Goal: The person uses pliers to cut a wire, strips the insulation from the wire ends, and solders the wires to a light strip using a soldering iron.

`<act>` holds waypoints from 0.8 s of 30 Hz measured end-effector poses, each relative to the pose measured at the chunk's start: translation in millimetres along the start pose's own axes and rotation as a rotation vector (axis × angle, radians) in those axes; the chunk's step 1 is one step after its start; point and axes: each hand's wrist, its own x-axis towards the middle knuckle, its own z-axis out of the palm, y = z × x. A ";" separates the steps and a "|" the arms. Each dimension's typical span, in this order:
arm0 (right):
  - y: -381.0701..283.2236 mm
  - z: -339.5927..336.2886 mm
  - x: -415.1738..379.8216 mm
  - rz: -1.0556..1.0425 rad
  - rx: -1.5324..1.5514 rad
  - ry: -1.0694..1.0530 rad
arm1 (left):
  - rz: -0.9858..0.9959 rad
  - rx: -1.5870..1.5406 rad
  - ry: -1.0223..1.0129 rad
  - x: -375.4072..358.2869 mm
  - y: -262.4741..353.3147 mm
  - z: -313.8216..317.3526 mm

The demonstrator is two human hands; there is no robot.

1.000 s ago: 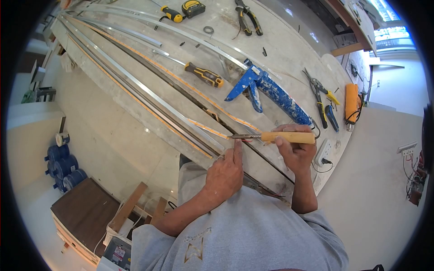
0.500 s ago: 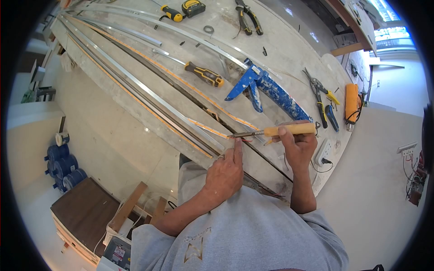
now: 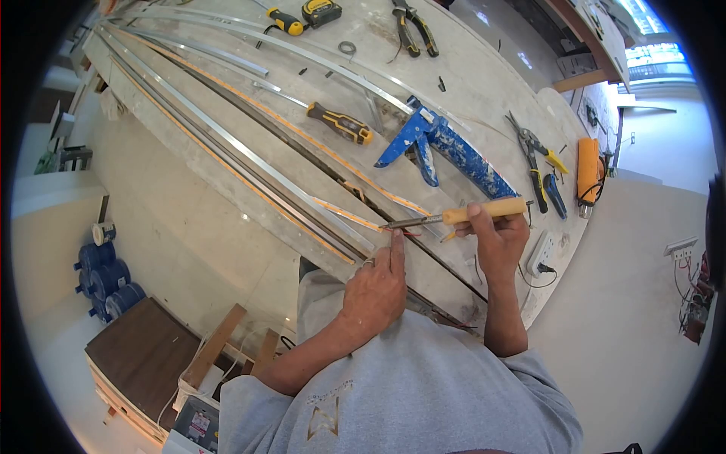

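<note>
My right hand (image 3: 499, 244) is wrapped round the yellow handle of a soldering iron (image 3: 488, 211), whose metal tip touches the end of an orange-and-white LED strip (image 3: 349, 214). My left hand (image 3: 376, 289) presses an outstretched index finger down at that same end, beside thin red wires (image 3: 411, 234); its other fingers are partly curled, and whether they grip anything is hidden. A blue caulking gun (image 3: 461, 155) spattered with white lies just beyond the iron. Long metal profiles (image 3: 219, 130) run from the upper left toward my hands.
On the worktable (image 3: 469, 83) lie a screwdriver (image 3: 340, 123), pliers (image 3: 412, 30), a tape measure (image 3: 322, 11), snips (image 3: 532, 155) and an orange heat tool (image 3: 588, 175). A white power strip (image 3: 541, 254) sits at the right edge. Blue bottles (image 3: 106, 276) stand on the floor at left.
</note>
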 end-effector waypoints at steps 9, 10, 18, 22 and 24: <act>1.7 -4.8 2.8 -0.044 0.059 0.041 | -0.005 0.011 -0.023 0.5 0.6 0.0; 2.9 -5.8 2.4 -0.042 0.050 0.033 | -0.005 0.013 -0.021 0.5 0.6 -0.3; 8.1 -5.5 1.6 -0.015 0.035 0.005 | -0.001 0.018 -0.017 0.5 0.4 0.6; 7.3 -3.9 1.2 -0.045 0.043 0.018 | 0.006 0.008 -0.011 0.4 -0.3 0.4; 6.6 -4.4 1.2 -0.034 0.029 0.013 | 0.009 0.007 -0.009 0.2 -0.1 -0.1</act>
